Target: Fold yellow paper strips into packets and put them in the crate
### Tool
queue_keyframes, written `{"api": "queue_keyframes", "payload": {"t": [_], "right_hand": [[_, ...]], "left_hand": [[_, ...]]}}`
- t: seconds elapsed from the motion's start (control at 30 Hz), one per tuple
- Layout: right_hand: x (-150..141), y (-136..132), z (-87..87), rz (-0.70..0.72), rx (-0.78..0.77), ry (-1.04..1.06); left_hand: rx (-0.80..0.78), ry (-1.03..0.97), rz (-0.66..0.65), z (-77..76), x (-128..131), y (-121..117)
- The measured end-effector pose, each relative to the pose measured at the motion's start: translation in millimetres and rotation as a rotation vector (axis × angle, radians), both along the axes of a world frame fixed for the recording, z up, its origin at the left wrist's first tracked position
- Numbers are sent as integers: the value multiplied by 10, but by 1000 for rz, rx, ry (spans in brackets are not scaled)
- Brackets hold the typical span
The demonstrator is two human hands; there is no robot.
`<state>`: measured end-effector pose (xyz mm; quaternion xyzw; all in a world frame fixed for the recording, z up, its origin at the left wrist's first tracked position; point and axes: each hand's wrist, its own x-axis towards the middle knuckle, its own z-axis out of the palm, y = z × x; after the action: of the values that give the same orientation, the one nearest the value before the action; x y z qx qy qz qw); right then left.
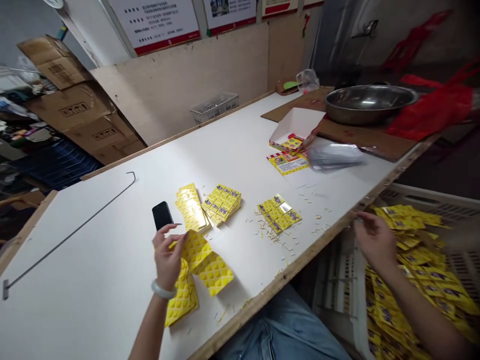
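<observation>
1 head view shows us a white tabletop (pixel 93 305) with a wooden edge (pixel 281 281), strewn with thin pale slivers (pixel 270 234). Behind it we see wall posters (pixel 157 20) and, at the left, stacked cardboard boxes (pixel 80 107). At the far right, a steel basin (pixel 360 116) stands on a flat cardboard sheet (pixel 339 131) beside a red plastic bag (pixel 437 112). A hooked metal rod (pixel 75 231) lies on the left part of the table, and a black phone (pixel 161 216) lies near 2 stacks of yellow cards (pixel 192 207). Below the right of the table, a white plastic crate (pixel 354 280) holds yellow packets (pixel 420 255).

Our left forearm reaches up from the bottom, a pale bangle (pixel 164 289) at the wrist. Our left hand (pixel 168 252) pinches a folded yellow patterned card (pixel 213 272) between thumb and fingers, over the tabletop and just beside a yellow pile (pixel 182 300). Our right arm comes in over the crate; the right hand (pixel 375 240) is at the wooden edge, its fingers bent, and we cannot tell whether they grip anything.
</observation>
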<state>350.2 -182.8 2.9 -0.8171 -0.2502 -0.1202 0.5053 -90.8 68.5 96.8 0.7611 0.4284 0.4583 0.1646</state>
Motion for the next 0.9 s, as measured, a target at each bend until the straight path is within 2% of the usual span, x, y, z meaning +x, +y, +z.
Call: {"api": "queue_keyframes", "payload": {"t": [0.1,0.17,0.23,0.3,0.43,0.53,0.6,0.73,0.9], "right_hand": [[-387,399,163,205,-62,-133],[-621,613,249,313,-109,-208],[-821,762,296,414,-145,-248],[-1004,869,306,539,-159,-254],[-1401,1088,281,853,-141,-225],[-1712,1302,254,1073,-164,-214],[-1877,1436,226,1171,-215,-206],[-2023,1593,157,1239,-323,-204],[-1988,1633,94,1258,-296,-185]], "left_hand": [[-46,-42,-53,-329,549,-159],[-118,13,-129,-592,779,-218],[-166,106,-196,-796,851,-233],[-165,209,-215,-912,795,-229],[-133,332,-213,-958,609,-248],[-120,316,-228,-952,600,-293],[-114,301,-225,-956,635,-322],[-106,290,-219,-973,675,-355],[-105,296,-228,-990,654,-362]]}}
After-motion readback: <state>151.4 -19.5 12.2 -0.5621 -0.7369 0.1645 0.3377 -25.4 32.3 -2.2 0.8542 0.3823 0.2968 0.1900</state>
